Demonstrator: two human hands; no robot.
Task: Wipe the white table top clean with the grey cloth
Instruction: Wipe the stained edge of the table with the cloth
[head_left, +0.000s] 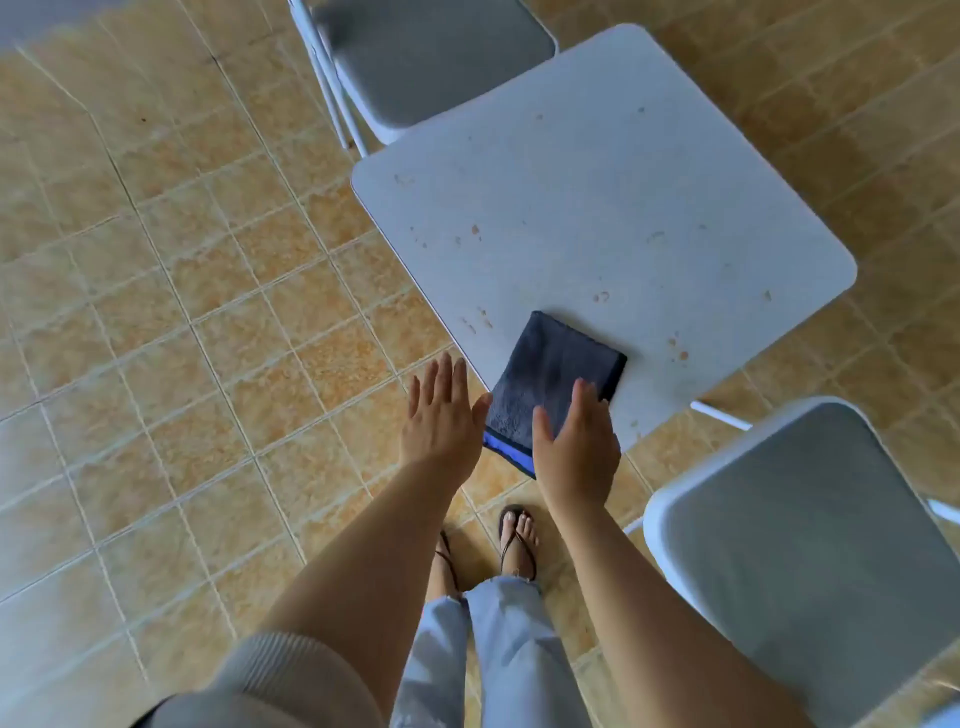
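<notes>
A folded dark grey cloth (550, 371) with a blue edge lies on the near corner of the white table top (623, 197), its blue end hanging slightly over the edge. The table top carries several brownish stains and specks. My right hand (574, 447) rests flat over the cloth's near right part, fingers extended, thumb spread, not gripping it. My left hand (441, 410) hovers open just left of the cloth, beside the table's edge, fingers apart and holding nothing.
A grey-seated white chair (436, 57) stands at the table's far left side. Another grey-seated chair (810, 545) is close on my right. Tan tiled floor (182, 312) spreads to the left. My sandalled feet (514, 535) stand below the table's near corner.
</notes>
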